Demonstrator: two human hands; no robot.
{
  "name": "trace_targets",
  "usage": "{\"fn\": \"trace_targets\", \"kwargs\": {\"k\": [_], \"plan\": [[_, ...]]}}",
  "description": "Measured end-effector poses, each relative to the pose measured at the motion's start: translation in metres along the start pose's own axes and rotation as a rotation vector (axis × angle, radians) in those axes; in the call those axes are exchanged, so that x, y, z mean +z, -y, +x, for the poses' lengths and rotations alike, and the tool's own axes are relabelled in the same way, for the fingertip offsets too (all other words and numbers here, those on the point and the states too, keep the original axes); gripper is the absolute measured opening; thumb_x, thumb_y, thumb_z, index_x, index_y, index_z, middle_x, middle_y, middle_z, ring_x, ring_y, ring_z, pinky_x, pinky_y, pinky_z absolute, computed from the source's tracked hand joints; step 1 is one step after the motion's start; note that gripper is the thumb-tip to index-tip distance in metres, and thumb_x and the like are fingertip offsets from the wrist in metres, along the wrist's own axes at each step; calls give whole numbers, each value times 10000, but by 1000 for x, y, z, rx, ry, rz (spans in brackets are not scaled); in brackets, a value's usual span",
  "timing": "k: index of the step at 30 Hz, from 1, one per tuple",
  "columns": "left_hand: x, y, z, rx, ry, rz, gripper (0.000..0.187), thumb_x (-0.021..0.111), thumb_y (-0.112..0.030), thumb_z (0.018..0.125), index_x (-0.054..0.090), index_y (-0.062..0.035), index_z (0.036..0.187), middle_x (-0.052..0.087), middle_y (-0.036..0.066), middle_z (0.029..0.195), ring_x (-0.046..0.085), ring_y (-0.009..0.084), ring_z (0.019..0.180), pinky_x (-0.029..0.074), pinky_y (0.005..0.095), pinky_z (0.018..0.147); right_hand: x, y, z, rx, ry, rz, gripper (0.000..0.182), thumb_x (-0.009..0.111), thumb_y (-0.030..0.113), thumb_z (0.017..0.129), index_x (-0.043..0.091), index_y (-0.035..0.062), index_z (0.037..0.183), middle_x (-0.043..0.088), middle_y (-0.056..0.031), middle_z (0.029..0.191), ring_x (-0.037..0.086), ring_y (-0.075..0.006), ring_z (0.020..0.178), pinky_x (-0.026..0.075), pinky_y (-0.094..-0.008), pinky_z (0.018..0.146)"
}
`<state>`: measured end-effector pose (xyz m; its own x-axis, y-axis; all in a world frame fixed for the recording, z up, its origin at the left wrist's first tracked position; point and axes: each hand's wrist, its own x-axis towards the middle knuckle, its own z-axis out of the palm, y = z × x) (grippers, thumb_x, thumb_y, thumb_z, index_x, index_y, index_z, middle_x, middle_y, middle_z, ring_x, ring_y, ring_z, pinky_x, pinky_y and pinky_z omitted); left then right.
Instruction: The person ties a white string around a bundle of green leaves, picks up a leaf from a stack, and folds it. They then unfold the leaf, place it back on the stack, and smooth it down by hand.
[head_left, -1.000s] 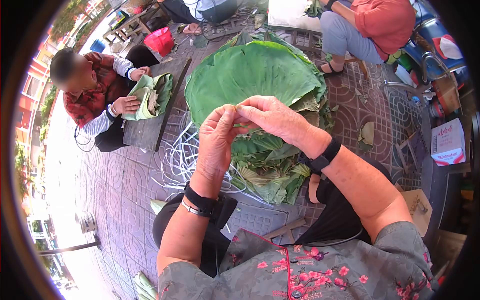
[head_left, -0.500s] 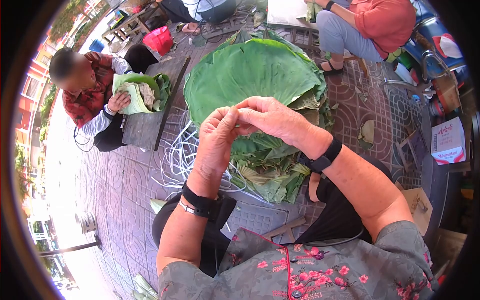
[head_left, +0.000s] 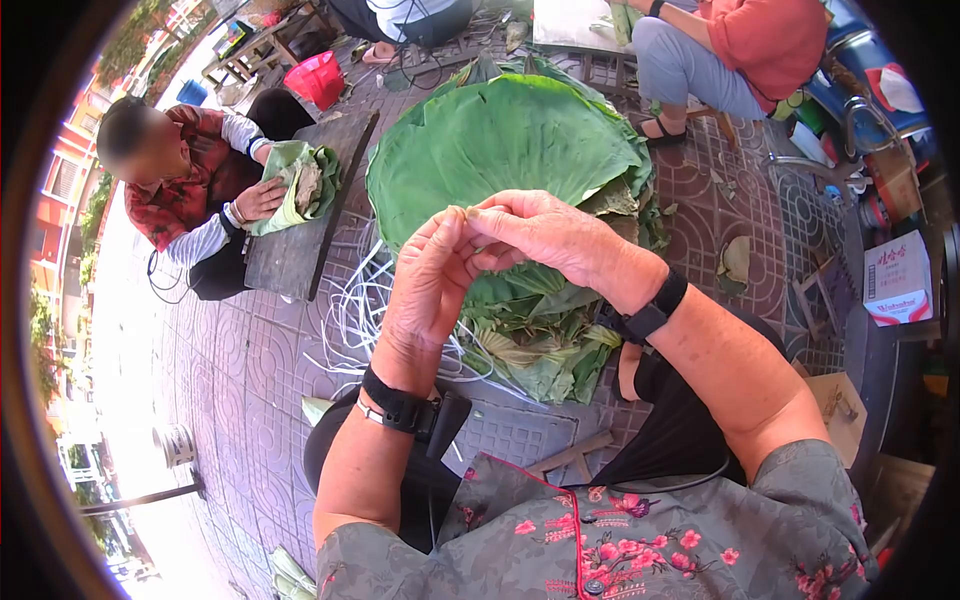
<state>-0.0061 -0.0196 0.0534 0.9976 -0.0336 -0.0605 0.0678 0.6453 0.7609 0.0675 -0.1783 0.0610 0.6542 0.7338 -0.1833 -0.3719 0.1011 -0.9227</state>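
Note:
My left hand point(head_left: 432, 268) and my right hand point(head_left: 545, 232) meet at the fingertips above a pile of leaves. Both are closed in a pinch; whatever sits between the fingertips, if anything, is too small to make out. Beneath them spreads a large round green leaf point(head_left: 500, 140), the top one of the stack. Crumpled, folded leaves point(head_left: 545, 350) lie under its near edge. Loose white strips point(head_left: 350, 310) are scattered on the paving left of the pile, partly behind my left forearm.
At left, a person handles a leaf bundle point(head_left: 300, 195) over a low wooden board point(head_left: 310, 235). Another person in an orange shirt point(head_left: 760, 45) sits at the upper right. A red bucket point(head_left: 316, 80) stands far left, a white carton point(head_left: 897, 280) at right.
My hands stay pinched together, with the fingertips shifting slightly. The person at left has lowered the leaf bundle toward the board and folded it smaller.

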Motion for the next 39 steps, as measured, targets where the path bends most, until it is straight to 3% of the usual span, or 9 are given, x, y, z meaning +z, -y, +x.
{"fn": "trace_targets", "kwargs": {"k": [10,13,22,25,39], "plan": [[7,3,-2,145,-175,399,164,627,-164,963,627,-13,1028,683,60,976,676,149,873,551,255,702,-3,-9,5,-181,-117,-406,322,560,234,952,654,-63,1030,678,-76,851,633,-121,753,511,-266,636],[5,7,-2,181,-196,436,141,638,-141,953,616,-11,1005,671,52,929,673,143,852,551,253,702,-2,-11,6,-170,-108,-378,334,566,241,948,651,-66,1048,684,-89,859,637,-122,754,513,-264,639],[-8,5,1,13,-85,245,178,581,-189,988,617,-18,1018,687,79,941,672,160,828,544,276,746,-4,-8,4,-49,-23,-186,363,604,294,944,644,-49,1053,664,-48,909,612,-94,790,512,-234,692],[-12,4,2,-17,-32,158,185,619,-198,968,622,-23,1028,687,69,960,660,140,856,538,274,753,-3,-5,3,15,-4,-125,358,606,308,947,640,-33,1051,657,-42,911,609,-95,805,518,-239,701],[-10,5,4,-49,19,34,235,589,-230,986,642,-17,1068,700,106,1030,680,184,932,549,297,797,-6,1,-1,67,21,-94,396,588,371,962,632,-12,1053,669,-62,982,644,-113,862,550,-276,774]]}}
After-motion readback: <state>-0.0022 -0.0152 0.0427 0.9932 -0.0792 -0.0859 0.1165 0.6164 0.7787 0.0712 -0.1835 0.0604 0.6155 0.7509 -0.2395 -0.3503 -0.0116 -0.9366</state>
